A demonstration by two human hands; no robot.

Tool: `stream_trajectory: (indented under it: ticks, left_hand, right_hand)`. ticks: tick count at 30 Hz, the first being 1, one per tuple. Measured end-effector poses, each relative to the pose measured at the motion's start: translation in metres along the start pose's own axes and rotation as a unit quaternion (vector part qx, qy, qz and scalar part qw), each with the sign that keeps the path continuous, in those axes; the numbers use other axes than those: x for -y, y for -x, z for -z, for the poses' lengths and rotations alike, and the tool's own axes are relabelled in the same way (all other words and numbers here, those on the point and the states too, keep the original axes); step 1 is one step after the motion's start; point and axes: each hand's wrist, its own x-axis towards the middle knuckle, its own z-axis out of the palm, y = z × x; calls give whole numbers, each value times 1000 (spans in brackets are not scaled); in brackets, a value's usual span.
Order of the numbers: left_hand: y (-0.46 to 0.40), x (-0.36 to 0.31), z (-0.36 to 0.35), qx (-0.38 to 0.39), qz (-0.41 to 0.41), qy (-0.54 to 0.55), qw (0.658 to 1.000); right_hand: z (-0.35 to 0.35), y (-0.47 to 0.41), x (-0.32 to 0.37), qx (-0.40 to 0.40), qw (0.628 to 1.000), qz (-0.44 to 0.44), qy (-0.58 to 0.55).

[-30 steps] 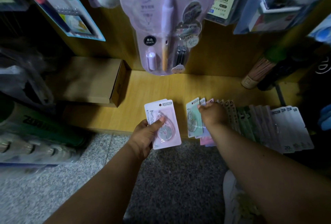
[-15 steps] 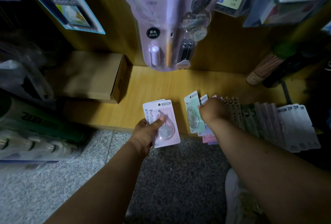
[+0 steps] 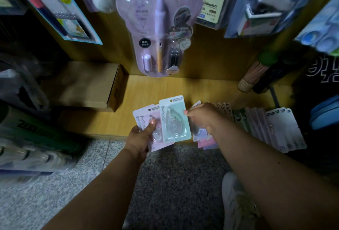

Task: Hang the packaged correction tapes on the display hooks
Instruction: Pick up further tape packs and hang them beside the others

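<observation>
My left hand (image 3: 141, 136) grips a small stack of pink packaged correction tapes (image 3: 145, 119), thumb pressed on the front. My right hand (image 3: 200, 117) pinches the right edge of a mint-green packaged correction tape (image 3: 174, 119) and holds it over the pink stack, overlapping its right side. A fanned row of more packaged correction tapes (image 3: 260, 125) lies on the low wooden shelf (image 3: 165, 90) to the right, running from pink and purple packs under my right wrist to white ones at the far right. No display hook is plainly visible.
A cardboard box (image 3: 82, 84) sits on the shelf at left. A purple blister-packed pen set (image 3: 159, 27) hangs above the shelf among other hanging packs. Rolled items (image 3: 255, 71) lean at the right. Speckled floor (image 3: 174, 183) and my shoe (image 3: 238, 206) lie below.
My right hand has lifted the mint-green pack out of the fanned row and carried it left onto the pink stack in my left hand. The view shifted slightly.
</observation>
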Motion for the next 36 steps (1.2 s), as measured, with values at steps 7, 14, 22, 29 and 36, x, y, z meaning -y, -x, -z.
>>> stream_trajectory:
  ticks: [7,14,22,29,36]
  left_hand:
    - [6,-2,-18,91,17,42,995]
    - [3,-2,-28,113,36,21,993]
    - [-3,1,-25,81,52,29,995]
    - [-5,3,-15,92,65,24,993]
    - [-4,4,-8,75,62,13,995]
  right_hand:
    - [-9,7,-5,1,1000,-2,-19]
    - [-12,-1,-10,13,999,8,-32]
    - [14,-40,-27,-128,991,32,39]
    - [16,-58,-43,-220,940,26,261]
    - [6,-63,-37,-208,912,32,351]
